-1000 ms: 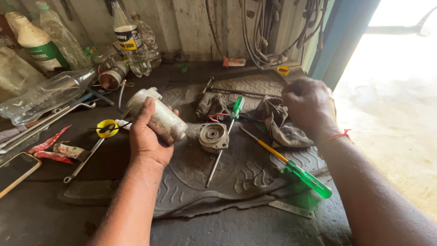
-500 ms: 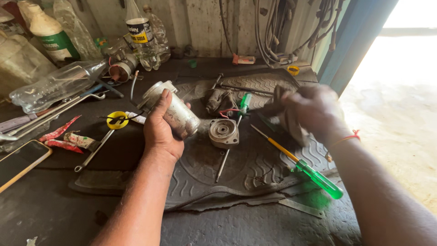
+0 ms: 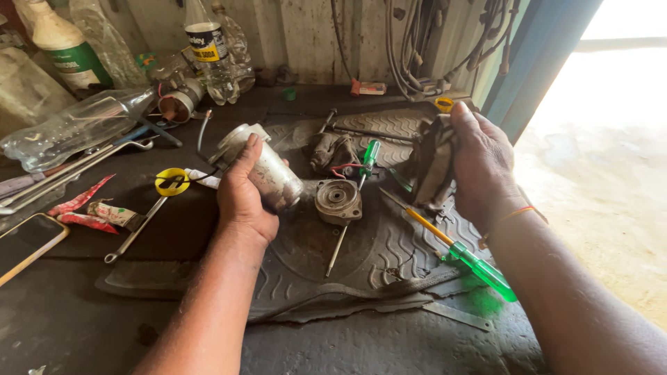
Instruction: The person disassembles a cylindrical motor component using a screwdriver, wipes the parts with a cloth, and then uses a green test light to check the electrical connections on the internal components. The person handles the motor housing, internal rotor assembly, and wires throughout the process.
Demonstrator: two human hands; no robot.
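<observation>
My left hand (image 3: 243, 194) grips a grey metal motor cylinder (image 3: 267, 170) lying tilted on a black rubber mat (image 3: 361, 257). My right hand (image 3: 483, 163) clutches a dirty dark rag (image 3: 431, 167) at the mat's right side. Between the hands sits a round metal end cap (image 3: 338, 201). A green-handled screwdriver (image 3: 351, 208) lies beside the cap, and a longer one with a yellow shaft and clear green handle (image 3: 465, 257) lies below my right hand.
A wrench (image 3: 135, 232) and yellow tape roll (image 3: 171, 182) lie left of the mat. Plastic bottles (image 3: 208, 42) stand at the back, one clear bottle (image 3: 76, 128) lying down. A phone (image 3: 28, 243) sits at the left edge. Cables (image 3: 417, 48) hang on the wall.
My right hand has taken hold of the rag and lifted it slightly. My left hand keeps its grip on the cylinder. The view has shifted a little.
</observation>
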